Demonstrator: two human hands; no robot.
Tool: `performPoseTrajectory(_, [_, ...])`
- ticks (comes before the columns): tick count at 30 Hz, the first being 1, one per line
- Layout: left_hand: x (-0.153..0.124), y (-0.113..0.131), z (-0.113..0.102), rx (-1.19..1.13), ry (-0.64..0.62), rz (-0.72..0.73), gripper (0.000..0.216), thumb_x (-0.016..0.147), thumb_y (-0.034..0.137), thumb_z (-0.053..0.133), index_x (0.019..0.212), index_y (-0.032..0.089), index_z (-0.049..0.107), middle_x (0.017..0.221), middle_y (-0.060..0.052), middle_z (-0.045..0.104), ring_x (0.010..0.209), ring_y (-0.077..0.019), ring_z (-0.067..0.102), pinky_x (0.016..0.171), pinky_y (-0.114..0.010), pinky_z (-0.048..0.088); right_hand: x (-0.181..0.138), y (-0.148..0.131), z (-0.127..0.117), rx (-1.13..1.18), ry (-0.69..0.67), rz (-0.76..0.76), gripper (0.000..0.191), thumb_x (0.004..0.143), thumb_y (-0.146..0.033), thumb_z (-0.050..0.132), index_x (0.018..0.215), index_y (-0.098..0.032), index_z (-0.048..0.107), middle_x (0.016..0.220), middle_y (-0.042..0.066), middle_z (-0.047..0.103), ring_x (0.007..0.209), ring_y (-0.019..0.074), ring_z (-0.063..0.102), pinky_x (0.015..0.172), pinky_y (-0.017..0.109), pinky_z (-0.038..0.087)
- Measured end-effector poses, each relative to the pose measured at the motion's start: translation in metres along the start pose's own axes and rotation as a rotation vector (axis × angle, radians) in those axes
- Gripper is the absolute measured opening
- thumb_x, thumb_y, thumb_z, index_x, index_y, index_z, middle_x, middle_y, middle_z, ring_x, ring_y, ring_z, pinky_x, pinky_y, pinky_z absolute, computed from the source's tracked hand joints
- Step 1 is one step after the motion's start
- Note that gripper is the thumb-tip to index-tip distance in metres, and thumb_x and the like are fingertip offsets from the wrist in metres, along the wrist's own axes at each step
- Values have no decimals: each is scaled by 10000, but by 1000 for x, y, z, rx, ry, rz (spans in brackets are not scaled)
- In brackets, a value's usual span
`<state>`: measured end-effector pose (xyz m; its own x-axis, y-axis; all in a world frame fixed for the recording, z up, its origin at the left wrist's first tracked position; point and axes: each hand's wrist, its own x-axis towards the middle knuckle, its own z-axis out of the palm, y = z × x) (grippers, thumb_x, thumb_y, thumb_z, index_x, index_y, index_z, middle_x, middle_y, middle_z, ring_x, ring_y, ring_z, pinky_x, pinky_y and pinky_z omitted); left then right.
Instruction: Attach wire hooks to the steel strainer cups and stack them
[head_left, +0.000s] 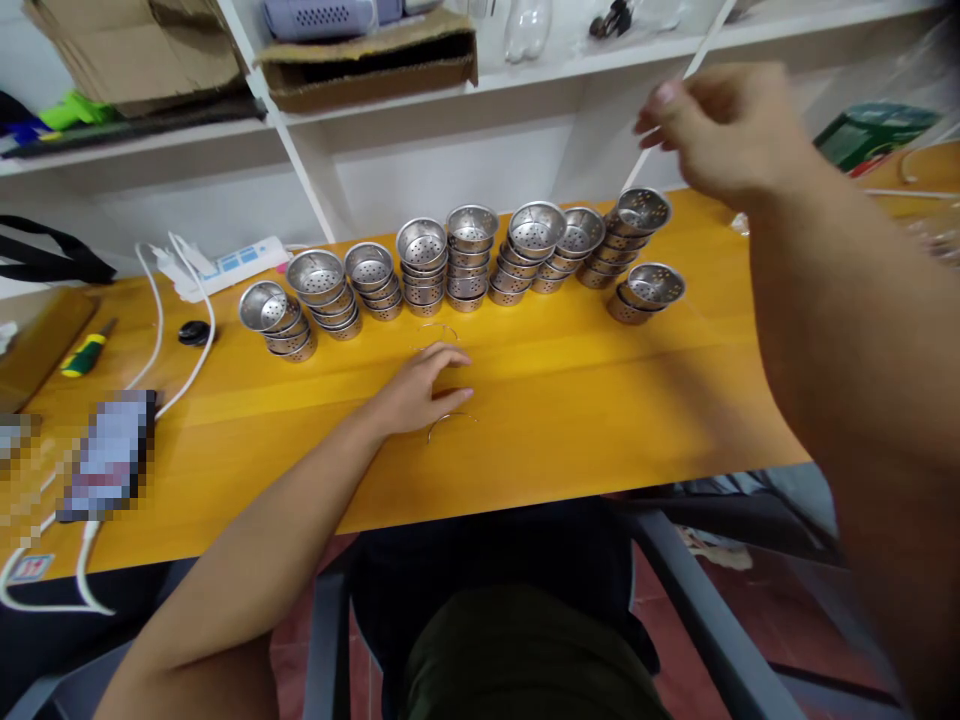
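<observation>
My left hand rests low over the wooden table, thumb and fingers apart, with nothing visible between them. Close to its thumb lies a thin curved wire, and a second fine wire shows just beyond the fingers. Raised at the upper right, my right hand has loosely curled fingers and no object visible in it. Below it stand a stack of perforated metal cups and a shorter cup stack. Several more stacks, including a middle one and a leftmost one, form a row.
White shelving rises behind the row, bearing a cardboard box and a clear plastic bottle. At the left are a power strip, white cables, a phone and a screwdriver.
</observation>
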<state>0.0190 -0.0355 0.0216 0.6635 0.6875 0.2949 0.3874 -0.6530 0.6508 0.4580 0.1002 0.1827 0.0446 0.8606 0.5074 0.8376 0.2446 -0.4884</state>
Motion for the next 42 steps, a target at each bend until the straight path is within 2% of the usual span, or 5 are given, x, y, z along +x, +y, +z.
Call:
performPoseTrajectory(7, [-4,1,2,-50,-53,-32,353,1180,454,786,1461,249,724,1544,-170,804,1507,-373,790,1369,-619,640,44,-88,44,-136,-797,-132,856,1227,-587,830,1957,-235,553,1945,171,625,1785,406,636,1499,630,476])
performPoseTrajectory(14, [-7,-2,1,-56,-51,-39,353,1184,457,794,1461,250,720,1540,-166,804,1490,-363,797,1351,-599,658,40,-140,88,-139,-947,-344,1082,922,-313,1140,1874,-222,633,1810,157,749,1607,419,750,1458,646,566])
performPoseTrajectory(22, [-6,-4,3,-42,-43,-11,340,1175,449,811,1442,254,737,1520,-170,820,1469,-372,812,1328,-628,675,30,-129,98,-194,-824,-371,740,823,-122,1152,1463,-156,782,1177,-84,886,946,86,725,1034,222,627])
performPoseTrajectory(37, [-6,-3,4,-67,96,13,404,1218,480,764,1545,259,676,1536,-168,810,1451,-350,834,1319,-610,693,-8,-130,0,35,-256,-541,1021,887,-645,1076,1690,-169,663,1668,98,758,1559,294,714,1355,433,520])
performPoseTrajectory(42, [-5,-4,12,-204,269,25,945,1145,629,901,1856,378,332,1901,-216,565,1513,-349,817,1339,-625,697,-82,-115,15,259,-468,-690,841,1005,-842,953,1566,-247,754,1526,147,828,1412,428,830,1265,622,681])
